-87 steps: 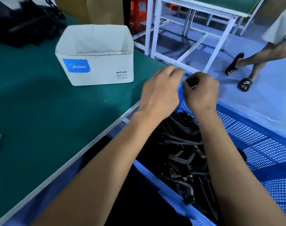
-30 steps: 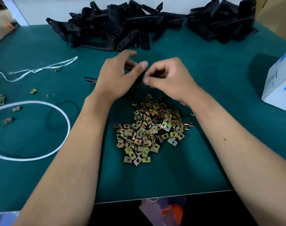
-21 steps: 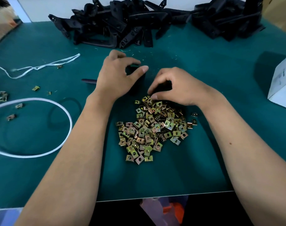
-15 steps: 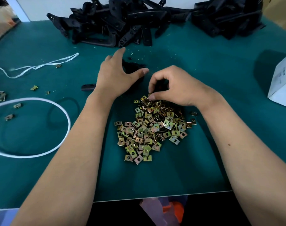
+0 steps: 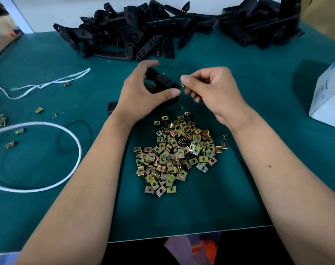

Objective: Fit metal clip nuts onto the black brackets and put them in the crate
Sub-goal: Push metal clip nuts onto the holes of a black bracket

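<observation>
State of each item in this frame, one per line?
Left hand: grips a black bracket.
Right hand: pinches one clip nut beside the bracket's end.
Clip nut pile: loose on the mat.
Bracket heap: unsorted, at the far edge.
White box: partly in view.

No legible text. White cardboard box (image 5: 329, 92) at the right edge of the green desk (image 5: 239, 169) carries small dark print and a blue patch; both too blurred and cut off to read.
</observation>
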The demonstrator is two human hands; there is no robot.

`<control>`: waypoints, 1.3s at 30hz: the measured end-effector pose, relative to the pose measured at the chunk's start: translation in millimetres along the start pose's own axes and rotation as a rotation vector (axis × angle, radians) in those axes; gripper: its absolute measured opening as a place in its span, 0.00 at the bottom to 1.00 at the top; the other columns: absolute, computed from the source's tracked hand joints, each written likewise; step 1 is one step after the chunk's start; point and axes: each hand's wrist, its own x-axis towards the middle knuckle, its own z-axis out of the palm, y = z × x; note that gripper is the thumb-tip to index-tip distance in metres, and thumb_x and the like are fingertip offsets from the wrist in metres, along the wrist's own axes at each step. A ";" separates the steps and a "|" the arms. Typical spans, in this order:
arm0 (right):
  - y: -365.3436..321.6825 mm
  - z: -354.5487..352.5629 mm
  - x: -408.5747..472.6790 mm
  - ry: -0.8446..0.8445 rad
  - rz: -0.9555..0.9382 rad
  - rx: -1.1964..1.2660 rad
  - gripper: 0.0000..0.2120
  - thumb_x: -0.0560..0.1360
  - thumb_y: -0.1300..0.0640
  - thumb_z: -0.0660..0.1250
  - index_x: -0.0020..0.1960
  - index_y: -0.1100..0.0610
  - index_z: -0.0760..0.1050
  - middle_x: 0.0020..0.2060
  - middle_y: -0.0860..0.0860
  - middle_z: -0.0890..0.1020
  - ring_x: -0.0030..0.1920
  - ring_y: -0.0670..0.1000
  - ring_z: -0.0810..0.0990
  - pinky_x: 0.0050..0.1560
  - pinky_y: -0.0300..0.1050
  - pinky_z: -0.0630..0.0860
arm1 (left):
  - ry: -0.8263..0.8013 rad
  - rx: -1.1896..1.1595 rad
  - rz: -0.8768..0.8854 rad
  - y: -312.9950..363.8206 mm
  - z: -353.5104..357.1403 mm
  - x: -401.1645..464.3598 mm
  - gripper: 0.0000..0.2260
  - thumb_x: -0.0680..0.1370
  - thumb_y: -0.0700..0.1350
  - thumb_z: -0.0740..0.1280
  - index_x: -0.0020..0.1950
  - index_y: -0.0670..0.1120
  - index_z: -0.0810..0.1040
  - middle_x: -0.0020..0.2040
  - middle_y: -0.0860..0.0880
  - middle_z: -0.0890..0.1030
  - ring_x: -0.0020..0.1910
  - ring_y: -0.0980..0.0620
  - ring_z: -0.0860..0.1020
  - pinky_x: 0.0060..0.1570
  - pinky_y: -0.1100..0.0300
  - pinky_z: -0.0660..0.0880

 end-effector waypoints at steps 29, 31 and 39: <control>2.0 10.0 -1.0 -0.036 0.112 -0.026 0.11 0.78 0.51 0.74 0.38 0.54 0.84 0.30 0.51 0.78 0.33 0.49 0.73 0.36 0.44 0.72 | -0.027 0.097 0.165 14.5 3.0 -7.6 0.47 0.64 0.63 0.82 0.78 0.49 0.69 0.70 0.53 0.78 0.64 0.52 0.80 0.69 0.51 0.74; 0.3 11.3 -2.6 -0.025 0.102 -0.055 0.12 0.78 0.51 0.74 0.38 0.55 0.84 0.27 0.49 0.76 0.30 0.46 0.71 0.35 0.44 0.71 | -0.028 0.113 0.166 14.0 3.5 -7.0 0.48 0.64 0.63 0.82 0.79 0.49 0.69 0.70 0.52 0.79 0.64 0.51 0.80 0.69 0.52 0.74; -3.1 17.1 -8.7 0.036 -0.085 -0.238 0.20 0.81 0.52 0.68 0.37 0.67 0.77 0.27 0.54 0.68 0.29 0.46 0.64 0.31 0.42 0.62 | 0.033 0.203 0.153 15.3 4.9 -5.1 0.51 0.61 0.65 0.81 0.80 0.50 0.67 0.65 0.50 0.82 0.59 0.47 0.81 0.64 0.52 0.77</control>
